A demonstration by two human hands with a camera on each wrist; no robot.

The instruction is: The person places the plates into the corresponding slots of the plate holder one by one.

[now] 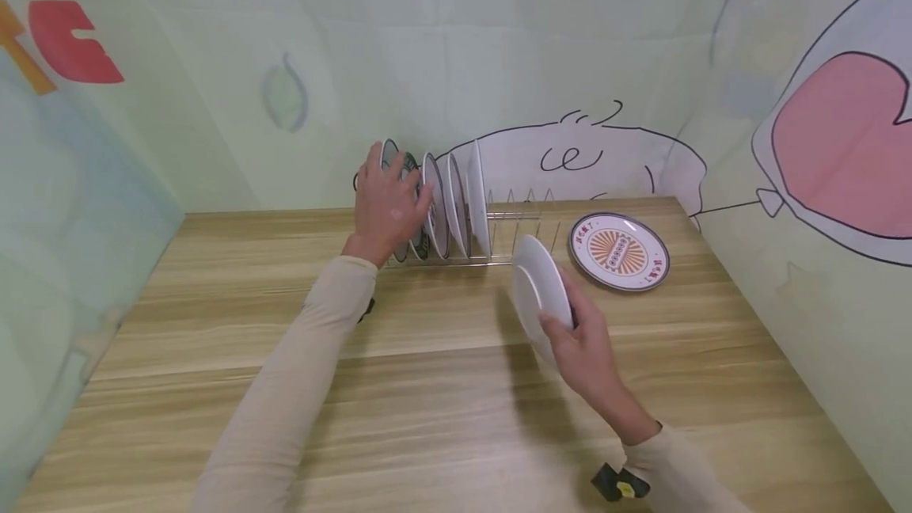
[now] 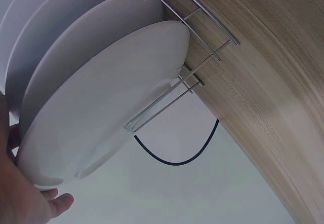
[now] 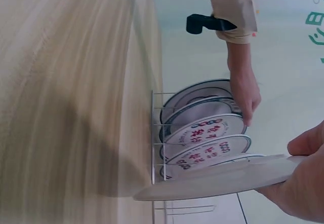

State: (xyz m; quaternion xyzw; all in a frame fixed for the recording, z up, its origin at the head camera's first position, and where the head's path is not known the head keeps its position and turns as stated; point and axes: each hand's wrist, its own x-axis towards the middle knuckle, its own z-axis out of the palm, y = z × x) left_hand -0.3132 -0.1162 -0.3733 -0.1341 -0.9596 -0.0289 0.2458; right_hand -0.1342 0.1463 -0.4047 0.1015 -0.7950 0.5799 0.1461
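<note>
My right hand [image 1: 587,347] grips a white plate [image 1: 539,291] by its right edge, fingers behind and thumb in front, tilted near upright above the table, just right of and before the wire rack [image 1: 502,261]. Several plates stand upright in the rack's left part, the rightmost a white one [image 1: 479,200]. My left hand [image 1: 388,200] lies over the tops of the leftmost plates, its fingers spread and bent over their rims. In the left wrist view, the fingertips show at the lower edge of the outer plate [image 2: 106,97].
A round plate [image 1: 620,252] with an orange sunburst and red characters lies flat on the table [image 1: 427,402], right of the rack. The rack's right part shows bare wire slots. A printed cloth wall [image 1: 442,70] stands behind and at both sides.
</note>
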